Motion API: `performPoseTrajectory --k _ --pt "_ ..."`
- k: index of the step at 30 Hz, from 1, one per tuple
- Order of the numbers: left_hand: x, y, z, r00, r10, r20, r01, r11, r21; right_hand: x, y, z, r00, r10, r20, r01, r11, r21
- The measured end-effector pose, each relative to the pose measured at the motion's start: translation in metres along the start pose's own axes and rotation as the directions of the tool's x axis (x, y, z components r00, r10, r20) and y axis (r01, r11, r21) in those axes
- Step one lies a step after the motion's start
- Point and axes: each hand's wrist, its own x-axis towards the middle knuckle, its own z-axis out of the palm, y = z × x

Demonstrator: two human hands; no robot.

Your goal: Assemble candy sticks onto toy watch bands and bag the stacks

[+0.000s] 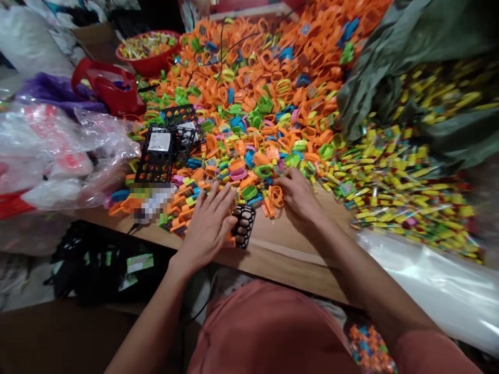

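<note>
My left hand (210,221) lies with fingers outstretched over a black tray (244,227) with round openings and the orange plastic pieces beside it. Part of the tray is hidden under the hand. My right hand (299,195) reaches to the near edge of the heap, its fingers bent and drawn together. What they hold, if anything, is hidden. Just left of those fingers lies an orange toy watch (275,196). Behind both hands spreads a heap of plastic toy watches (249,96), mostly orange, with green, blue, yellow and purple ones among them.
More black trays (155,156) with white labels lie at the left. Small yellow wrapped sticks (413,192) are piled at the right, beside clear plastic film (436,285) and a green sack (390,67). A red basin (150,59) and clear bags (58,156) are at the left.
</note>
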Motion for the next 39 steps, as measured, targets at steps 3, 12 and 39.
performPoseTrajectory --k 3,12,39 --pt "-0.001 -0.001 0.002 0.999 -0.03 -0.044 0.029 0.999 -0.032 -0.021 -0.031 0.004 0.999 0.046 0.017 -0.048 0.989 0.142" --pt "0.003 0.0 0.004 1.0 -0.029 -0.009 0.029 0.999 0.023 -0.053 -0.092 0.079 0.951 0.135 0.277 -0.285 0.725 0.627" --pt "0.003 0.007 -0.004 0.998 -0.039 0.051 0.033 0.992 0.122 0.008 -0.021 0.012 0.941 -0.11 0.32 0.21 0.931 -0.3"
